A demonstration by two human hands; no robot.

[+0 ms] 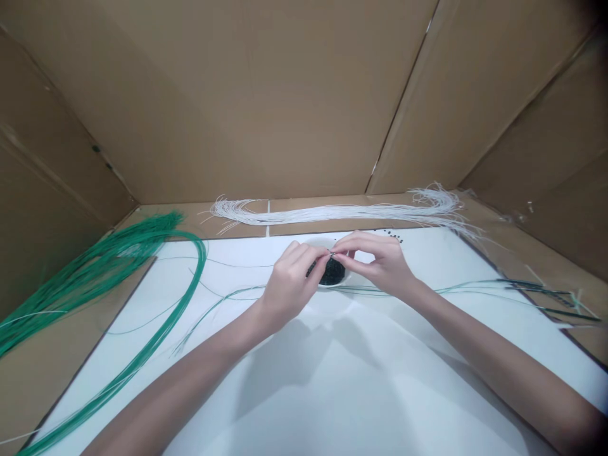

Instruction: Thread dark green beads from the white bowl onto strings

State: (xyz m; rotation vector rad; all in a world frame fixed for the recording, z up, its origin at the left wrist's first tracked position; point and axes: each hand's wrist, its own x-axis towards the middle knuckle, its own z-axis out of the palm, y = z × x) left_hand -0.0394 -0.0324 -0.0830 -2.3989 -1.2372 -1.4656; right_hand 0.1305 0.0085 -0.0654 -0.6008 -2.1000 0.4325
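Observation:
My left hand (pixel 295 273) and my right hand (pixel 377 259) meet fingertip to fingertip above a white bowl (pixel 327 285). Each is closed in a pinch. Something tiny shows between the fingertips, too small to name. The bowl holds a heap of small dark beads (pixel 334 271), partly covered by the fingers. From the left, a thin green wire (pixel 228 263) runs up to my left hand and is lost behind it. More thin green wires (pixel 468 285) pass beneath my hands; their right-hand ends carry dark sections (pixel 536 288).
A large bundle of green wires (pixel 95 272) curves along the left side. Across the back lies a bundle of white wires (pixel 327 214). Several loose dark beads (pixel 393 235) sit behind my right hand. Cardboard walls (pixel 266 101) enclose the white work surface (pixel 304 392).

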